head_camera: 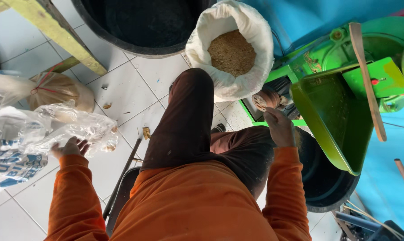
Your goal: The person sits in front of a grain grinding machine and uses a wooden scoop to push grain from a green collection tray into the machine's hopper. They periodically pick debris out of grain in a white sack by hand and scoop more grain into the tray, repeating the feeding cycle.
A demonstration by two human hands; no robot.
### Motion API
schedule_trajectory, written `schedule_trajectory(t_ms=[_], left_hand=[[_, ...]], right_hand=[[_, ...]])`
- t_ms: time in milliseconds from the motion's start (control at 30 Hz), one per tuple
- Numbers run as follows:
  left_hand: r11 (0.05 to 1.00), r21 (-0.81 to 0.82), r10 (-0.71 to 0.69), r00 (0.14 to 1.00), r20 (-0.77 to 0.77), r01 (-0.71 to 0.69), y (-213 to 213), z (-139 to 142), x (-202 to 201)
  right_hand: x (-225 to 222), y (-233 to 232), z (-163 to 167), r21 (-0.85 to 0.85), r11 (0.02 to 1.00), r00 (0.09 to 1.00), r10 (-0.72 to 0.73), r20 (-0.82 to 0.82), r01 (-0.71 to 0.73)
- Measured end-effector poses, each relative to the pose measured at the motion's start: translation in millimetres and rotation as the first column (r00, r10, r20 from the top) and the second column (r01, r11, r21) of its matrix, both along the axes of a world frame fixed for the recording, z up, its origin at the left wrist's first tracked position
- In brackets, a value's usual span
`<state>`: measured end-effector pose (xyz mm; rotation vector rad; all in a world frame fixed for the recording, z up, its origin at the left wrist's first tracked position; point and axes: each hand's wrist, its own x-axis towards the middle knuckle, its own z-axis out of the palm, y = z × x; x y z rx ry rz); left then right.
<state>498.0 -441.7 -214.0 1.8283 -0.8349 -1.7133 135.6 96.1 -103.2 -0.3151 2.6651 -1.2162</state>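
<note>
While your left hand (70,146) lay fingers apart on the clear plastic bag (72,129), your right hand (280,127), loosely curled, empty, hovered beside the green machine (335,111).

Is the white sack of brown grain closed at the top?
No, the white sack stands open, its rim rolled down, brown grain showing.

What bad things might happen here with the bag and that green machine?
The open white sack of grain stands right by the person's knee; a bump might tip it and spill. The left hand only touches the loose clear plastic bag, so it could slip. The right hand hovers near the green machine, perhaps risking a pinch.
</note>
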Motion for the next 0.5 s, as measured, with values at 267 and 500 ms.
schedule_trajectory(t_ms=[267, 500], left_hand=[[0.125, -0.225, 0.049, 0.22, 0.974, 0.966, 2.2, 20.0, -24.9], [-0.113, -0.341, 0.021, 0.345, 0.938, 0.933, -48.5, 24.0, -44.4]], right_hand=[[-0.8, -1.8, -10.6, 0.122, 0.991, 0.996, 0.068, -0.049, -0.062], [-1.6, -8.3, -12.5, 0.059, 0.993, 0.995, 0.101, -0.022, -0.099]])
